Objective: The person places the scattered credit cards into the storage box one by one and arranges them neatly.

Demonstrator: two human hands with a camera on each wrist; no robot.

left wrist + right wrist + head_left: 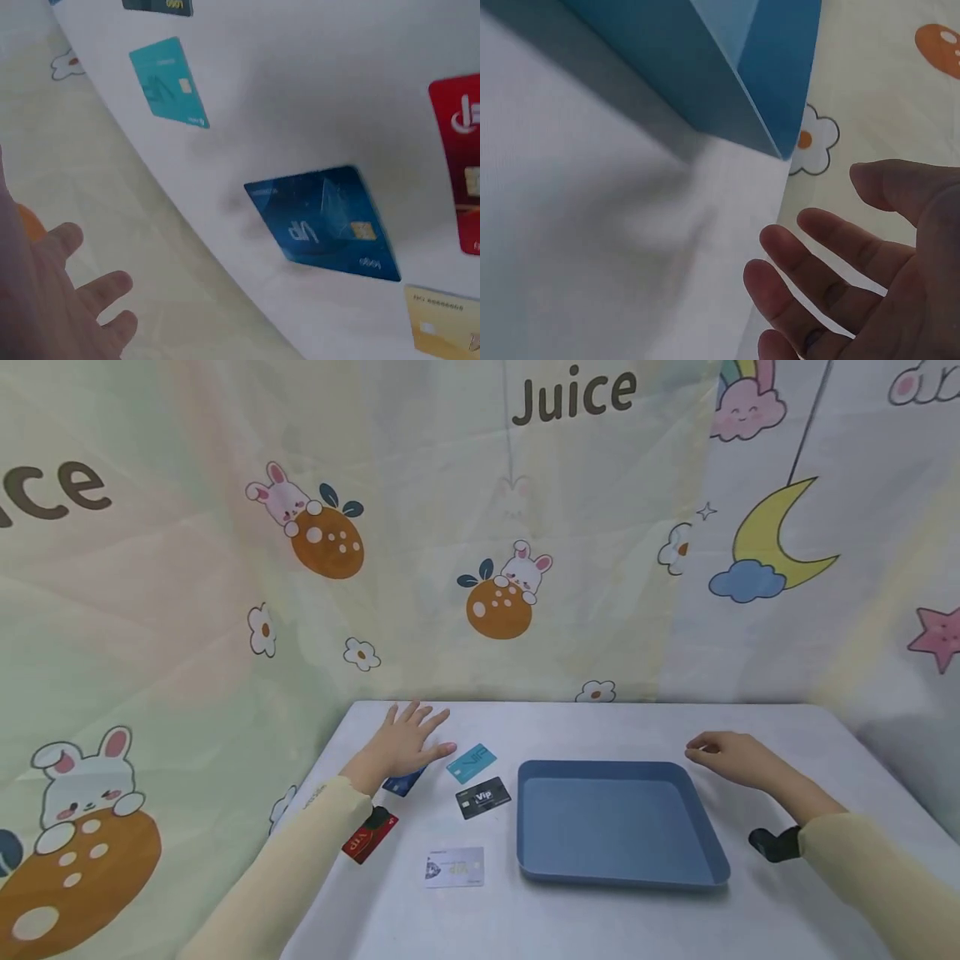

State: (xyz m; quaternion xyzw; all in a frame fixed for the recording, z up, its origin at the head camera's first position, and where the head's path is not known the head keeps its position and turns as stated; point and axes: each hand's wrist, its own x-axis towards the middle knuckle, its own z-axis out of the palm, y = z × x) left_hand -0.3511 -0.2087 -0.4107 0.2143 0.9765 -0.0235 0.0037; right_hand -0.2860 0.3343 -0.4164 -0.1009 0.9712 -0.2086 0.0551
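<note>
My left hand [400, 745], fingers spread, hovers over the table's left side above a dark blue card [405, 782], which it partly covers in the head view. The left wrist view shows that blue card [326, 223] whole, with a teal card [169, 84], a red card [463, 161] and a gold card [446, 322] around it. Beside the hand lie the teal card [472, 763] and a black card [483, 797]. My right hand [738, 760], holding nothing, is held past the right rim of a blue tray [622, 880], its fingers loosely bent in the right wrist view.
The red card [370, 835] lies under my left wrist in the head view. A silver-white card [454, 867] sits nearer the front, left of the tray. Behind the white table [585, 927] hangs a printed cloth [420, 568].
</note>
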